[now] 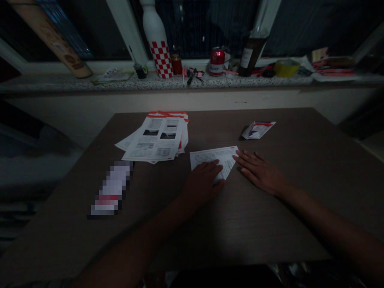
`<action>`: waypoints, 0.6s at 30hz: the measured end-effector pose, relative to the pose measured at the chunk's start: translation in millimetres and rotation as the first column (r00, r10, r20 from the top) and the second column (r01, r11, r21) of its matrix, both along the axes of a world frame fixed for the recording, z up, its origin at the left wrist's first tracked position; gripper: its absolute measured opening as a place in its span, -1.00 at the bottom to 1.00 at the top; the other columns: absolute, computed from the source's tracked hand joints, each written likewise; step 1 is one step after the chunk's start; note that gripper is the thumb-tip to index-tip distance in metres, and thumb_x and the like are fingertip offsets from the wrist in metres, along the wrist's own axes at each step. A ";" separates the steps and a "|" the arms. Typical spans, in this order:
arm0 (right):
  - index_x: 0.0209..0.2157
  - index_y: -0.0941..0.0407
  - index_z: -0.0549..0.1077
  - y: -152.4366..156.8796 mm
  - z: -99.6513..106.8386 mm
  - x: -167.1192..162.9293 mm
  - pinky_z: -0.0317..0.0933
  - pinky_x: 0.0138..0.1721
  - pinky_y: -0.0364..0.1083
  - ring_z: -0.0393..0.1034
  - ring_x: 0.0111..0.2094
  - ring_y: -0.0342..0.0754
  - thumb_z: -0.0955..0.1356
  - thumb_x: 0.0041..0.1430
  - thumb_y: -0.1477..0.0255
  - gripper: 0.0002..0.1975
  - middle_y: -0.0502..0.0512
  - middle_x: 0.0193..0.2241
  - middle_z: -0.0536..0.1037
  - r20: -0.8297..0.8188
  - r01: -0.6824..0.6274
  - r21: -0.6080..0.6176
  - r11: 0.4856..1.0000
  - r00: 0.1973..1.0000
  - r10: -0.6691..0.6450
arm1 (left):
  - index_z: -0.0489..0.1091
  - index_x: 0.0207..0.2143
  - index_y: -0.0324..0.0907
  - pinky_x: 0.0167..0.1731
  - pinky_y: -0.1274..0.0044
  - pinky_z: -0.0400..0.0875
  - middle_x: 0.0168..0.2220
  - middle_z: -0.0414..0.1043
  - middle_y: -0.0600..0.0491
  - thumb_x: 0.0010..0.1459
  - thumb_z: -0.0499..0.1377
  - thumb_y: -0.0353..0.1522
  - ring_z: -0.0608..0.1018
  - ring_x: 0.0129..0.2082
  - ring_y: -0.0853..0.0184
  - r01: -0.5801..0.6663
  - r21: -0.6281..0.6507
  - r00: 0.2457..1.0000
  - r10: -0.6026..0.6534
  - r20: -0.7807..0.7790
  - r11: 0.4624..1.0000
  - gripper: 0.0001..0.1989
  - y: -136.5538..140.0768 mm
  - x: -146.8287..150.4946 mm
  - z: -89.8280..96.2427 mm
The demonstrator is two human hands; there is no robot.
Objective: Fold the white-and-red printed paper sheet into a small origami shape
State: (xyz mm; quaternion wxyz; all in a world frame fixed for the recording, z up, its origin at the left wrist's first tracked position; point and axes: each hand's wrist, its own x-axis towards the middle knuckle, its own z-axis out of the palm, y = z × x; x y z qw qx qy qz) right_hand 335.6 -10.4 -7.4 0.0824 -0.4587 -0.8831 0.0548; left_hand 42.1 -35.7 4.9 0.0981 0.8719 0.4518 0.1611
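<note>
Brown wood-grain table (210,224), dim light, so fine detail is pretty murky. Left hand (204,182) flat and palm-down on a folded sheet of printed paper (210,157), fingers spread a little, pressing its lower part near the slanted folded edge. Right hand (259,172) flat on the table too, fingers stretched out, fingertips touching the paper's right corner. Nothing gripped by either hand, just pressing down.

Paper sitting about mid-table, white with small print and a red mark at its top right corner. To the left and a bit further back, a loose stack of printed sheets (159,138) with red edges (fanned out, not squared up). Small folded leaflet (258,129) off to the back right, well apart from the hands. Blurred-out flat object (111,189) near the left side of the table.

Behind the table, a stone window ledge (60,83) with a red-and-white checkered bottle (157,42), a red can (216,62), a dark bottle (251,54) and what looks like a roll of yellow tape (286,68).
</note>
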 end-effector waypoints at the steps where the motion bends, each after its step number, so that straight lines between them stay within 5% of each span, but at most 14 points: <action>1: 0.54 -0.18 -0.05 -0.6 -1.2 -0.7 -0.09 0.48 0.34 -0.05 0.52 0.13 0.11 0.58 0.15 -0.41 0.02 0.53 0.05 -0.002 0.001 0.009 1.000 1.000 -0.001 | 0.37 0.30 -0.13 0.30 0.23 0.35 0.40 0.33 -0.03 0.41 0.21 -0.19 0.46 0.26 0.09 0.014 -0.002 1.000 -0.014 -0.001 1.000 -0.53 0.1 -1.1 0.3; 18: 0.54 -0.08 -0.04 -3.8 -6.0 -3.2 -0.05 0.46 0.39 0.04 0.49 0.19 0.20 0.55 0.17 -0.35 0.14 0.50 0.15 -0.074 -0.024 0.064 0.998 0.997 0.028 | 0.35 0.36 0.14 0.41 0.18 0.20 0.50 0.13 0.08 0.53 0.03 -0.13 0.19 0.50 0.12 0.300 -0.085 0.949 -0.306 -0.071 0.950 -0.57 4.4 -35.6 7.4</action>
